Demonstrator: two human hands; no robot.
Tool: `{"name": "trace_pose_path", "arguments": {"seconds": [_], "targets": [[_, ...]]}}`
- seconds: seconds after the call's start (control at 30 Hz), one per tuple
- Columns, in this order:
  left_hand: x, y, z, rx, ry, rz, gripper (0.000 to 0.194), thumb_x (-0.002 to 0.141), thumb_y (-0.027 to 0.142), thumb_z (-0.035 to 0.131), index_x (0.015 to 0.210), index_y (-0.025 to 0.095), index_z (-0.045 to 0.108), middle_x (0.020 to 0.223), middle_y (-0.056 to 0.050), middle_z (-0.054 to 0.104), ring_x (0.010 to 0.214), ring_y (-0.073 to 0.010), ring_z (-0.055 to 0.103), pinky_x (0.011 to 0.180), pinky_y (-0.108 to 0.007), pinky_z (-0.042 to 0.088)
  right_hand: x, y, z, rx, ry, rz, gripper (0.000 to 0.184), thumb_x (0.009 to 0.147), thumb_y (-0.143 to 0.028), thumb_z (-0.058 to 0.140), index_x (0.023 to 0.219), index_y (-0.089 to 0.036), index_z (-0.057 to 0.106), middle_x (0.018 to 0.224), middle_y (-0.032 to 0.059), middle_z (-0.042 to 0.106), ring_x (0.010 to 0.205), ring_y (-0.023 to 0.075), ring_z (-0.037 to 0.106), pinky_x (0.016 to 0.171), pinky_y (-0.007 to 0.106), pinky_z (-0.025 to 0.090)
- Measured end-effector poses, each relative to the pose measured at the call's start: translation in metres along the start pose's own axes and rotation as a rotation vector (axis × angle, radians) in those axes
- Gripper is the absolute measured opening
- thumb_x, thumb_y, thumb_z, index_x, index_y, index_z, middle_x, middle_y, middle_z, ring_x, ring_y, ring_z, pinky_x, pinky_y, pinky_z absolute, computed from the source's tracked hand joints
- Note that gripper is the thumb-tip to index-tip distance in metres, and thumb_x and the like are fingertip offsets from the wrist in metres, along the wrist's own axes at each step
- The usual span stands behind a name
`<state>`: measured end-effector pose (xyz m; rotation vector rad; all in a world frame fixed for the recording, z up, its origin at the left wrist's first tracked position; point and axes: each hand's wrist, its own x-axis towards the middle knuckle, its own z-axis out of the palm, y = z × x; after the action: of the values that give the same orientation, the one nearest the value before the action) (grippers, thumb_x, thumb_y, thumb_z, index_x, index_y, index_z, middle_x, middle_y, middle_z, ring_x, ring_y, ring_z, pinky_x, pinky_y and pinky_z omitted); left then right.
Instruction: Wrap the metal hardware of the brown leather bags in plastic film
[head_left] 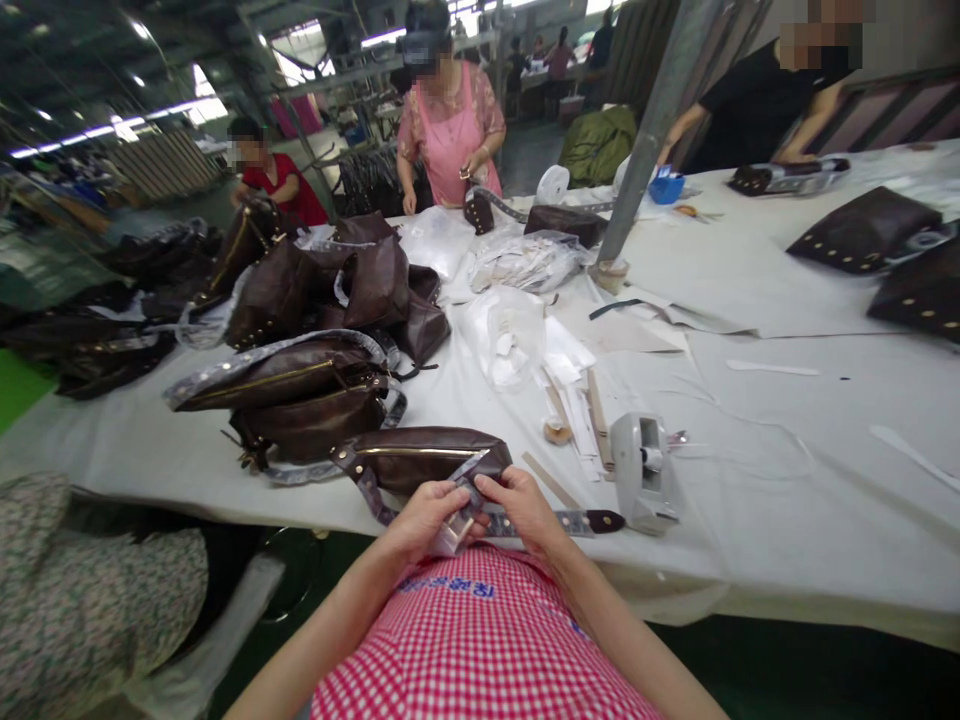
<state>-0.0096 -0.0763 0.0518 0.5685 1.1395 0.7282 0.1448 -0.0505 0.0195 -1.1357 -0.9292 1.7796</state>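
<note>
A dark brown leather handbag (409,465) with a gold zipper lies at the table's near edge, right in front of my hands. Between my fingers is a plastic-wrapped strap (454,528) with something gold-coloured showing through the film. My left hand (421,518) is closed on its lower part, thumb on top. Pinching the film higher up, my right hand (525,508) sits close beside the left. A studded strap end (581,522) in clear film extends to the right past my right hand. How the held piece joins the bag is hidden by my fingers.
A grey tape dispenser (636,470) stands just right of the strap end. Paper strips (574,390) and plastic bags (499,325) lie beyond. More brown handbags (300,365) are piled left. A metal post (652,130) rises from the table. Co-workers (454,120) stand across it.
</note>
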Motion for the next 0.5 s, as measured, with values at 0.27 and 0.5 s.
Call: {"name": "trace_pose_path", "arguments": {"seconds": [0.27, 0.5], "targets": [[0.013, 0.009, -0.003, 0.415, -0.012, 0.145, 0.036, 0.074, 0.036, 0.069, 0.098, 0.016, 0.051, 0.064, 0.002, 0.062, 0.054, -0.0127, 0.059, 0.051, -0.021, 0.042, -0.002, -0.002, -0.002, 0.059, -0.081, 0.183, 0.043, 0.059, -0.049, 0.077, 0.084, -0.015, 0.068, 0.067, 0.0004, 0.068, 0.053, 0.0147, 0.059, 0.054, 0.03, 0.049], [0.002, 0.011, -0.021, 0.498, -0.062, 0.191, 0.038, 0.079, 0.044, 0.063, 0.102, 0.013, 0.058, 0.077, -0.002, 0.065, 0.069, -0.0143, 0.059, 0.063, -0.023, 0.041, 0.002, -0.004, -0.003, 0.095, 0.044, 0.106, 0.039, 0.055, -0.044, 0.08, 0.078, -0.013, 0.071, 0.068, 0.0021, 0.069, 0.06, 0.0145, 0.059, 0.061, 0.028, 0.047]]}}
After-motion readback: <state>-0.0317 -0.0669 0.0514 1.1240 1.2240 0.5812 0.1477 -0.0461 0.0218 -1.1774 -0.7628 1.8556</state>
